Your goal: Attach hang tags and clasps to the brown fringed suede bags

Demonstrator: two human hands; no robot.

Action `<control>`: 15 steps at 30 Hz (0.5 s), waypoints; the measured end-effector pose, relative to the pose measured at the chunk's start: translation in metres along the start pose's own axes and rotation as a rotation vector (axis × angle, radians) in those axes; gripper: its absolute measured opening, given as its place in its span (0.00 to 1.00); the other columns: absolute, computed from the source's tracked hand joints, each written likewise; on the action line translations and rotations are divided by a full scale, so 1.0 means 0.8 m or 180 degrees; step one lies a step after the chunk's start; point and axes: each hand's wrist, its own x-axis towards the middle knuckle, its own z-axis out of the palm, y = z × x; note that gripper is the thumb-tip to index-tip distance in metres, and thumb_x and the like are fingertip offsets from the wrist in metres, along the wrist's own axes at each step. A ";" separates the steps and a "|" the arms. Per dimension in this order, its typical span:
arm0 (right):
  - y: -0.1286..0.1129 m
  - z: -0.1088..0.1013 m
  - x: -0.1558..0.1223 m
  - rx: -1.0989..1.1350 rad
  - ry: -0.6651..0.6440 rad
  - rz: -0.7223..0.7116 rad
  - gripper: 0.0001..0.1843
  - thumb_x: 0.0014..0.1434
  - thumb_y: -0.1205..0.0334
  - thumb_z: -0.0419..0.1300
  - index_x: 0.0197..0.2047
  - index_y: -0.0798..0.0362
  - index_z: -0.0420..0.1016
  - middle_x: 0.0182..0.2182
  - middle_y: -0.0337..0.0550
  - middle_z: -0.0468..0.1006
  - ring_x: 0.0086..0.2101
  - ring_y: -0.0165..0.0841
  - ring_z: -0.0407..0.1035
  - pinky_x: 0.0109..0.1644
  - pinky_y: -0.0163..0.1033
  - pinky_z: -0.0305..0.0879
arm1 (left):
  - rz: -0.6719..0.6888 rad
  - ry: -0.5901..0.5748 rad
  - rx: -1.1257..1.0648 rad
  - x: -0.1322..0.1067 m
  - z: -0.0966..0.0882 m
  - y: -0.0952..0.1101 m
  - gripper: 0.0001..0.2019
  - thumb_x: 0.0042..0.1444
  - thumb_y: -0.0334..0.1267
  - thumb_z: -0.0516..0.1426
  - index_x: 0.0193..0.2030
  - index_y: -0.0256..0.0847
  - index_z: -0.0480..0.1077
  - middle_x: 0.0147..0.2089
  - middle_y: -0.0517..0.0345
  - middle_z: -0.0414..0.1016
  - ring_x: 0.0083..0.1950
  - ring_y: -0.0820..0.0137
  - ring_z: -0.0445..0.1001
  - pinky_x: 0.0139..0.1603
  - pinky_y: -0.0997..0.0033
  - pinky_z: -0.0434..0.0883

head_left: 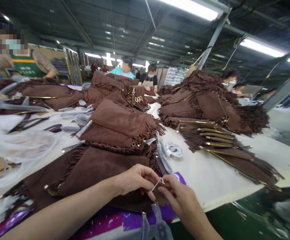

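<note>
A flat brown suede fringed bag (90,173) lies on the table right in front of me. My left hand (135,180) rests on its right edge with fingers pinched on a thin white string loop (156,184). My right hand (178,196) pinches the other end of the same string, close to a small tag at the bag's corner. A stack of similar brown fringed bags (120,130) stands just behind.
More piles of brown fringed bags (209,116) with gold bars cover the white table (209,173) at right and back left. Clear plastic bags (17,146) lie at left. A roll of white string (173,150) sits mid-table. Several masked people work at the far end.
</note>
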 end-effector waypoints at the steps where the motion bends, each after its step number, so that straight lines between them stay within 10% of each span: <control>1: -0.002 -0.001 0.003 -0.0001 -0.0090 0.0081 0.05 0.65 0.59 0.52 0.43 0.47 0.67 0.28 0.35 0.76 0.27 0.33 0.73 0.30 0.34 0.65 | 0.0058 -0.0032 0.0070 0.000 0.001 -0.001 0.16 0.40 0.32 0.59 0.39 0.35 0.75 0.32 0.57 0.77 0.24 0.75 0.74 0.21 0.82 0.59; 15: -0.004 0.007 0.006 -0.0662 0.0358 -0.1296 0.17 0.67 0.69 0.44 0.44 0.50 0.74 0.39 0.46 0.73 0.33 0.32 0.71 0.32 0.32 0.66 | 0.0834 0.0145 0.1238 -0.001 0.005 -0.016 0.08 0.41 0.29 0.55 0.31 0.33 0.72 0.26 0.63 0.66 0.30 0.75 0.63 0.31 0.79 0.61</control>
